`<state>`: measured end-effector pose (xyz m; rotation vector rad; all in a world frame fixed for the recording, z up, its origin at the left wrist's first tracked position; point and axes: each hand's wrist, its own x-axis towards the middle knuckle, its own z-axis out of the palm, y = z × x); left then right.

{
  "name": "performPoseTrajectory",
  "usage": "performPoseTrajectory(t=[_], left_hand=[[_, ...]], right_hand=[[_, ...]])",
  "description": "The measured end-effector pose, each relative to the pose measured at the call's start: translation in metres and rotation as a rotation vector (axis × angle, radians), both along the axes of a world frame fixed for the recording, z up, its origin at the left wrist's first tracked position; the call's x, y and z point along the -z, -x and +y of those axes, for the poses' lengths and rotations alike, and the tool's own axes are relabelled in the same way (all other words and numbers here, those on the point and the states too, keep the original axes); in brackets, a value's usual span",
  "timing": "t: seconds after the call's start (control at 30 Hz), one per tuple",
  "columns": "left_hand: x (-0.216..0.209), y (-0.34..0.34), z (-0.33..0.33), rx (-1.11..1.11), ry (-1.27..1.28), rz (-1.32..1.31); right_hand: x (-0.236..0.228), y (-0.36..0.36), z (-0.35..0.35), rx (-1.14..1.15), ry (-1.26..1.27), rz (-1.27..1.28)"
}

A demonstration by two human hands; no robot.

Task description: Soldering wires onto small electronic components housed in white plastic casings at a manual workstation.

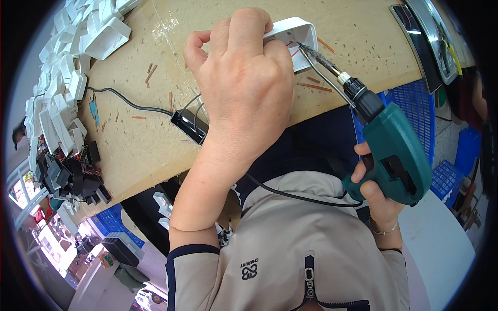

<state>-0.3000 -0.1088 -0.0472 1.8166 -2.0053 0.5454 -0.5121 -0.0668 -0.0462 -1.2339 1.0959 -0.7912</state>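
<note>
My left hand [246,75] is closed over the left end of a white plastic housing [306,31] on the table, and its fingertips are hidden behind the knuckles. A thin red wire [294,53] shows inside the housing. My right hand [377,199] grips the handle of a green soldering gun [407,150], index finger by the trigger. The gun's metal tip [305,49] reaches into the housing's open side, close to the wire. Below my left wrist, a small black casing [188,125] with a dark cable [129,106] lies at the table edge.
White housings [106,39] are heaped along the table's left side, with black parts [67,173] nearer me. Short brown sticks [150,73] are scattered on the tabletop [140,166]. A metal-edged tray [433,41] is at the far right, above a blue crate [415,111].
</note>
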Motion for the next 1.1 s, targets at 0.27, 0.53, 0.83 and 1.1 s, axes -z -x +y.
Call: performPoseTrajectory(t=[0.27,0.53,0.83,1.1], left_hand=[[0.002,0.0,0.0,0.005,0.015,-0.002],[0.001,-0.001,-0.001,-0.002,-0.003,0.005],[0.002,-0.001,-0.001,0.006,0.006,0.008],[0.002,0.0,0.0,-0.006,0.003,0.018]], right_hand=[[-0.003,-0.003,-0.003,-0.007,-0.051,0.022],[-0.004,-0.003,-0.003,0.001,-0.071,0.062],[-0.009,-0.002,-0.001,-0.035,-0.029,0.121],[-0.009,0.002,0.002,-0.088,-0.057,0.166]])
